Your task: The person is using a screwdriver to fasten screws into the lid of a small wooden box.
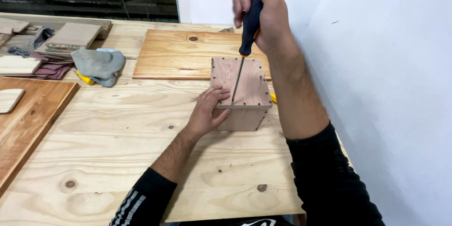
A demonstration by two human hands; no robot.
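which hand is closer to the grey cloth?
Left. The left hand rests on the near-left edge of the small wooden box, to the right of the grey cloth. The right hand is farther right, raised above the box, gripping a screwdriver.

— What lies left of the fingers on the counter (117, 160)?
— A crumpled grey cloth (99, 65) with a yellow tool (84, 78) poking out beneath it, then a stack of sandpaper sheets (52, 69) and wood offcuts (73, 35).
— And farther out?
— A flat pine board (174, 54) behind them; a darker stained board (28, 122) far left, a small pale block (9, 99) resting on it. A white wall (386, 89) stands to the right.
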